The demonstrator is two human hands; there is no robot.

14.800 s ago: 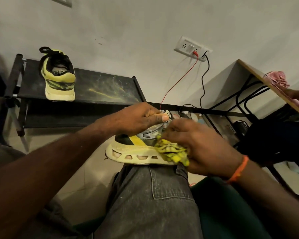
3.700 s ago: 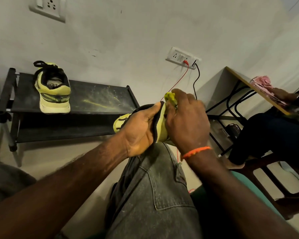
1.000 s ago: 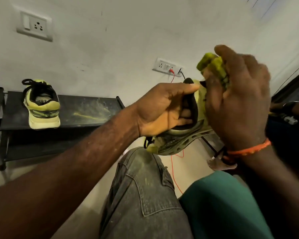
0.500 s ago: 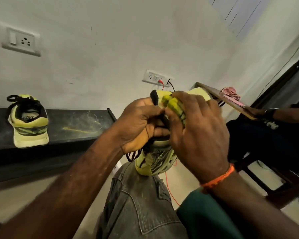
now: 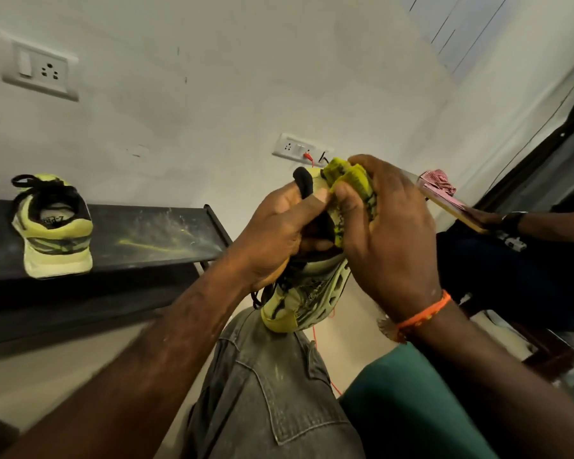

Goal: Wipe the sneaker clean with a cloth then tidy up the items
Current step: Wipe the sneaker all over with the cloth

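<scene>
Sneaker point(image 5: 307, 299), toe down on the knee, appeared light and flexible, best held at its collar, where the left hand point(image 5: 279, 233) gripped it. The right hand point(image 5: 388, 233) clutched the soft cloth point(image 5: 352, 180) against its heel.

Wall sockets point(image 5: 40, 71), black rack point(image 5: 153, 240), wooden board point(image 5: 451, 207)

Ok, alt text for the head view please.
A left hand grips a yellow sneaker standing toe-down on a knee while the right hand presses a yellow cloth to its heel. The matching sneaker sits on a dark shelf.
</scene>
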